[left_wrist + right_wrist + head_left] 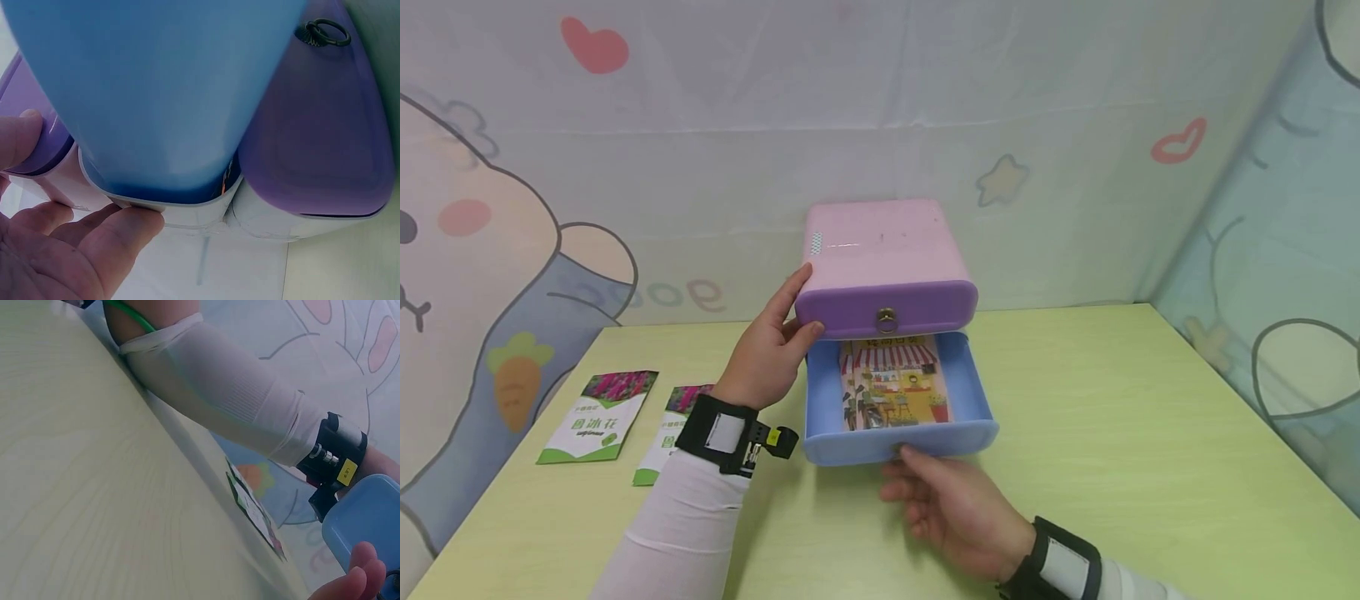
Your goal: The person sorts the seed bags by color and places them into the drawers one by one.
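A small drawer cabinet (880, 242) with a pink top stands on the table, its upper purple drawer (925, 307) pushed in. Below it, the blue drawer (973, 392) is pulled out. Inside lies a card (895, 387) printed with a shopfront and striped awning. My left hand (767, 350) grips the cabinet's left side, thumb on the purple front. My right hand (958, 508) is at the blue drawer's front, thumb and fingers pinching at its ring pull (392, 578), mostly hidden by the fingers in the head view. A lower purple drawer (319, 125) is shut.
Two packets with pink flowers and green edges lie on the table at the left; the nearer packet (658, 442) is partly covered by my left wrist, the other packet (598, 417) farther left. A printed cloth (1075, 208) hangs behind the table (1120, 433).
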Action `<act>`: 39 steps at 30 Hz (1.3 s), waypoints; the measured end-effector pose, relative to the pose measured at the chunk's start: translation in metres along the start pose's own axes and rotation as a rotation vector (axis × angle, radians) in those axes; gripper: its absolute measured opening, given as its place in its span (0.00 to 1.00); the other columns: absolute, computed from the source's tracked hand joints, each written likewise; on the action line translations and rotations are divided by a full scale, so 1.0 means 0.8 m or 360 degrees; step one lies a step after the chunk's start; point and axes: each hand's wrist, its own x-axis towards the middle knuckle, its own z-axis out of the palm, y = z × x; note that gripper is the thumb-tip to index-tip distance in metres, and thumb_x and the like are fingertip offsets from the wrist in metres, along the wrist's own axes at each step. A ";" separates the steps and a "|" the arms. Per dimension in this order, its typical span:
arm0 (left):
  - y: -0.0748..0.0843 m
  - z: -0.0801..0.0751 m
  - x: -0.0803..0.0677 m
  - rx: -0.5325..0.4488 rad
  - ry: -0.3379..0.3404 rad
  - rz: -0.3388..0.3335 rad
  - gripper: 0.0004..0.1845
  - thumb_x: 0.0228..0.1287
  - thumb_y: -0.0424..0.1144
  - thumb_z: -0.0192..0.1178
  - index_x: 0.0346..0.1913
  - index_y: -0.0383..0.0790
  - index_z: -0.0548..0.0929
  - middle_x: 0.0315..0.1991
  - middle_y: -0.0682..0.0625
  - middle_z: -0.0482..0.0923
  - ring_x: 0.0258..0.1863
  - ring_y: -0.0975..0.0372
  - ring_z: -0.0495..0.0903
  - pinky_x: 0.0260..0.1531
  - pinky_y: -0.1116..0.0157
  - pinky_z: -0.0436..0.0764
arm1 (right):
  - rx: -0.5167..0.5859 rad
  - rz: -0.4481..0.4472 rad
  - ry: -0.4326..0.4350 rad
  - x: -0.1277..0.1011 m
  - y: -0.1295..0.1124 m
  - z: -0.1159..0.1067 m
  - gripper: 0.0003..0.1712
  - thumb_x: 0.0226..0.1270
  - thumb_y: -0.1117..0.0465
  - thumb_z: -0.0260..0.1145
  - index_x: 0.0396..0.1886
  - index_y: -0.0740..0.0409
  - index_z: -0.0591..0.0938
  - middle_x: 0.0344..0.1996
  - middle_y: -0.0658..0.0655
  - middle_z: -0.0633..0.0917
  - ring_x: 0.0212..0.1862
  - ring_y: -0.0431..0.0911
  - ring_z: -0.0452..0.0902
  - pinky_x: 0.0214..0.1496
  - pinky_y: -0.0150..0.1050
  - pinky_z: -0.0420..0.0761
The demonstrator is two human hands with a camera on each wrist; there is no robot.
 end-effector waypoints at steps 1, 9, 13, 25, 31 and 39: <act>0.000 0.000 0.000 -0.0001 0.0001 0.0000 0.40 0.81 0.36 0.56 0.85 0.67 0.52 0.85 0.52 0.54 0.77 0.47 0.71 0.69 0.46 0.77 | 0.0008 -0.0007 -0.0007 0.000 0.000 0.000 0.16 0.82 0.49 0.60 0.54 0.55 0.77 0.36 0.47 0.88 0.30 0.35 0.76 0.33 0.27 0.77; -0.001 0.001 -0.002 0.0007 0.0010 0.0008 0.39 0.82 0.36 0.56 0.85 0.68 0.52 0.86 0.53 0.53 0.77 0.47 0.70 0.70 0.46 0.76 | -0.0017 -0.0064 0.0003 0.001 0.002 0.002 0.14 0.83 0.50 0.59 0.53 0.55 0.76 0.34 0.45 0.87 0.31 0.35 0.76 0.33 0.28 0.75; -0.002 0.002 -0.002 0.0018 0.0014 0.0011 0.39 0.82 0.37 0.56 0.85 0.69 0.52 0.86 0.54 0.53 0.77 0.47 0.70 0.69 0.46 0.77 | -0.0040 -0.0090 0.0021 0.002 0.002 0.004 0.13 0.84 0.50 0.58 0.52 0.55 0.77 0.33 0.45 0.87 0.31 0.35 0.76 0.32 0.28 0.75; -0.002 0.003 -0.004 0.0021 0.0020 0.0023 0.39 0.82 0.37 0.56 0.85 0.69 0.53 0.86 0.53 0.53 0.77 0.47 0.69 0.70 0.45 0.76 | -0.0202 -0.0183 0.0110 0.005 0.003 0.008 0.14 0.84 0.53 0.57 0.45 0.59 0.80 0.30 0.45 0.87 0.28 0.36 0.73 0.31 0.28 0.75; -0.002 0.004 -0.008 0.0024 0.0017 0.0048 0.39 0.82 0.37 0.56 0.85 0.69 0.53 0.86 0.53 0.53 0.77 0.47 0.70 0.69 0.45 0.76 | -0.0287 -0.0228 0.0161 0.005 0.007 0.011 0.17 0.84 0.53 0.56 0.45 0.64 0.80 0.29 0.46 0.87 0.28 0.37 0.73 0.33 0.29 0.75; -0.001 0.005 -0.014 0.0026 0.0021 0.0069 0.40 0.81 0.36 0.56 0.85 0.69 0.53 0.85 0.52 0.54 0.77 0.47 0.70 0.70 0.46 0.76 | -0.0361 -0.0305 0.0261 0.010 0.010 0.013 0.19 0.84 0.53 0.57 0.47 0.66 0.82 0.28 0.46 0.86 0.28 0.39 0.72 0.33 0.30 0.75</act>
